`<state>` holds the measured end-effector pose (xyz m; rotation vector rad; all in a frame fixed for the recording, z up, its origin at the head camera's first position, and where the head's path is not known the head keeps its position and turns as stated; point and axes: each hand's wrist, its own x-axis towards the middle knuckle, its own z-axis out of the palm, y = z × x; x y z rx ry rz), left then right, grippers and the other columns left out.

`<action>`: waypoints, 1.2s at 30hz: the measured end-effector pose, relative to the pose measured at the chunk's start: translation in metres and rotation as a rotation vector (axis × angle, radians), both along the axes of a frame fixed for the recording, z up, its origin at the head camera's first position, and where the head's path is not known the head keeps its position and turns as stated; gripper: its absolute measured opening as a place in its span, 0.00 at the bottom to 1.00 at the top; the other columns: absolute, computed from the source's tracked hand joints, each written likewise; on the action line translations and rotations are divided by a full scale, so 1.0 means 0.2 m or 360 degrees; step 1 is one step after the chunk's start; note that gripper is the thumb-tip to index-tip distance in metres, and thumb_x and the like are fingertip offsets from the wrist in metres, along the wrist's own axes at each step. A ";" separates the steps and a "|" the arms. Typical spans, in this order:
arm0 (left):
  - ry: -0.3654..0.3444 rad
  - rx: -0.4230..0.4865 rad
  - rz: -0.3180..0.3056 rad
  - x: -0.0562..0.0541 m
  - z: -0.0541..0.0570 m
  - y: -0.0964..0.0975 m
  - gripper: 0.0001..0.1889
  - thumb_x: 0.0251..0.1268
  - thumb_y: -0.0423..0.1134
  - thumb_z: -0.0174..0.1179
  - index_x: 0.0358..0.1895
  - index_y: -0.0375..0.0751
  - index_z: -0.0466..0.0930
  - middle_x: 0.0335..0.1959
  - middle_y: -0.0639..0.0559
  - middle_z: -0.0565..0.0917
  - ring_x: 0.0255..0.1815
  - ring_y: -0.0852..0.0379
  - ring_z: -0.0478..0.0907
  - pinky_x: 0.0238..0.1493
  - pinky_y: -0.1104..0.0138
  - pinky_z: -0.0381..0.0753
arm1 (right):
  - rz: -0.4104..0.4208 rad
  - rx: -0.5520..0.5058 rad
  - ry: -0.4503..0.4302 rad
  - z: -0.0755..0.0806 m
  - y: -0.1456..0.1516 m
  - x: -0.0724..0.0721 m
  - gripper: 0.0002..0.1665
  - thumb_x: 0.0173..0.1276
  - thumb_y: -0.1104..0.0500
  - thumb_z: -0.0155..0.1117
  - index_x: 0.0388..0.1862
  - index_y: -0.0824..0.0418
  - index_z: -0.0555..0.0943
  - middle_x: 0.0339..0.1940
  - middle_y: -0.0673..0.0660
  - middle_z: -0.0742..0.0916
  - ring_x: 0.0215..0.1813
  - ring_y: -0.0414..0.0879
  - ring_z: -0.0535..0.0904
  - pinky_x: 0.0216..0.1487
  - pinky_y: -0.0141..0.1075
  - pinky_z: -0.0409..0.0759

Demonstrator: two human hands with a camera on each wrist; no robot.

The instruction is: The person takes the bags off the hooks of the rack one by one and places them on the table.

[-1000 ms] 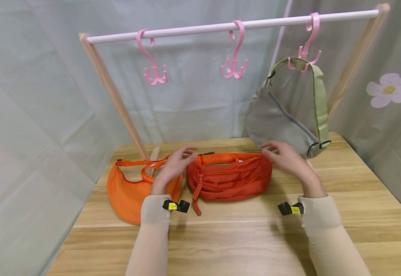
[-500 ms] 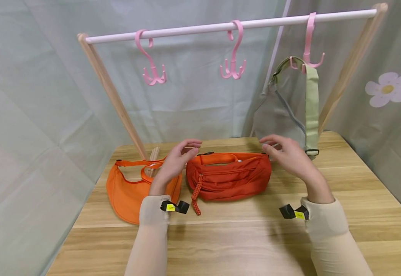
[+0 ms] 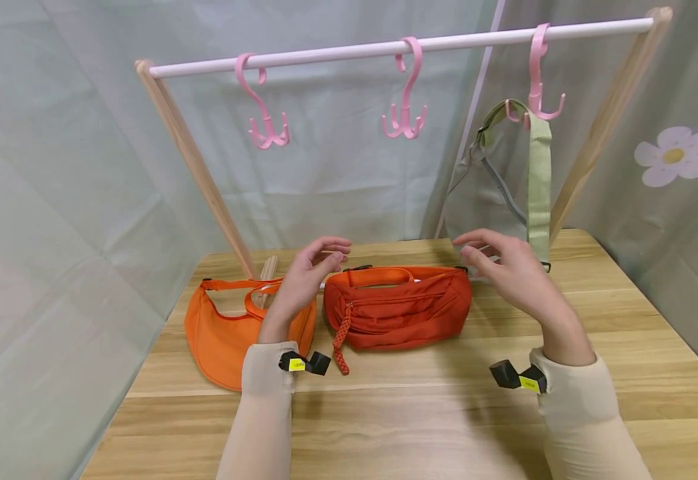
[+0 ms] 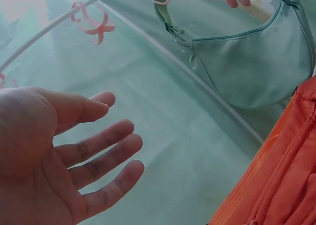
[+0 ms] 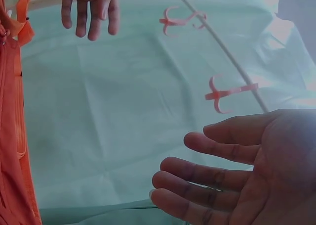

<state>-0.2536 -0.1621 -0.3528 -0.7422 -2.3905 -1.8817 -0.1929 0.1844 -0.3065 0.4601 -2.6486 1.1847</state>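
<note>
A red waist bag [image 3: 403, 310] with an orange strap and a braided zipper pull lies on the table between the two hands. Near its left end hovers my left hand [image 3: 303, 283], fingers loosely bent and holding nothing; the left wrist view shows the palm of that hand [image 4: 64, 151] bare. My right hand [image 3: 513, 273] is raised beyond the red bag's right end, in front of the grey-green shoulder bag [image 3: 483, 193]. That bag hangs by its light green strap. The right wrist view shows nothing in the fingers of the right hand [image 5: 217, 175].
A white rail [image 3: 337, 53] on wooden posts carries a left pink hook [image 3: 269, 130], a middle pink hook [image 3: 405, 120] and a right pink hook [image 3: 537, 80], which bears the grey-green bag. An orange bag [image 3: 223, 340] lies left on the wooden table [image 3: 397, 427].
The right hand has drawn right, away from the red bag's end; the left hand has risen slightly. The hanging grey-green bag and its hook have turned. The red bag stays put.
</note>
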 end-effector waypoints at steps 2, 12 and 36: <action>0.0004 0.0020 -0.0001 0.00 0.00 0.00 0.15 0.83 0.35 0.54 0.64 0.35 0.78 0.61 0.33 0.79 0.59 0.44 0.80 0.63 0.43 0.77 | -0.0001 -0.0015 0.0029 0.01 0.00 0.01 0.14 0.82 0.59 0.58 0.58 0.60 0.85 0.46 0.59 0.89 0.40 0.51 0.87 0.40 0.37 0.86; 0.0061 0.0041 -0.0004 0.03 0.04 0.03 0.15 0.82 0.36 0.54 0.63 0.34 0.79 0.59 0.36 0.81 0.57 0.46 0.81 0.62 0.45 0.79 | -0.0076 -0.0099 0.0182 0.04 -0.01 0.04 0.12 0.81 0.59 0.59 0.56 0.59 0.86 0.39 0.58 0.88 0.33 0.39 0.84 0.33 0.30 0.79; 0.0155 0.0114 -0.0073 0.10 0.12 0.05 0.13 0.82 0.34 0.54 0.62 0.34 0.80 0.56 0.35 0.82 0.54 0.49 0.82 0.61 0.46 0.80 | -0.0148 -0.0334 0.0410 0.09 0.05 0.12 0.11 0.79 0.63 0.61 0.51 0.64 0.87 0.37 0.36 0.88 0.33 0.37 0.84 0.40 0.23 0.78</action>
